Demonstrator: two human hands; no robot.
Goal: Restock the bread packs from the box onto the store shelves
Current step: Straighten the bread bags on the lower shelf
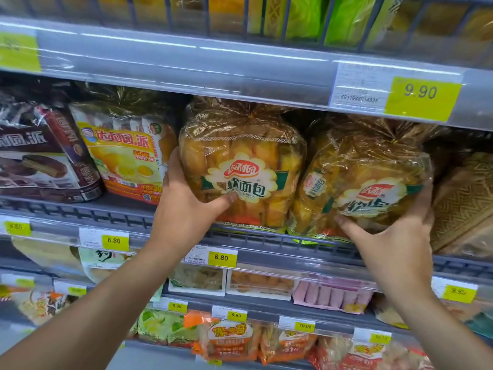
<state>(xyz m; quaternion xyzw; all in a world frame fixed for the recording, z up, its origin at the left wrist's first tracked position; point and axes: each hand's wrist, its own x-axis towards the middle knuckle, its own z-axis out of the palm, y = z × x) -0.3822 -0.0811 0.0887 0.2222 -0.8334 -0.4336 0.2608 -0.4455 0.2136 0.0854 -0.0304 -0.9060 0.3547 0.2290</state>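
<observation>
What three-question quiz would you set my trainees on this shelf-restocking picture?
1. True or false: the left hand and the right hand hold one pack together.
2. The price tag above the right bread pack reads: A 6.80, B 9.90, C 10.00.
3. Which stands upright, label facing front: the left bread pack or the right?

Key: 1 false, each hand holds its own; 2 B; 3 the left bread pack.

Golden-orange bread packs (241,166) with red-and-white logos, gold zigzag-patterned pack (464,201), brown pie pack (40,156), yellow price tags (422,98), grey shelves (186,62)
</observation>
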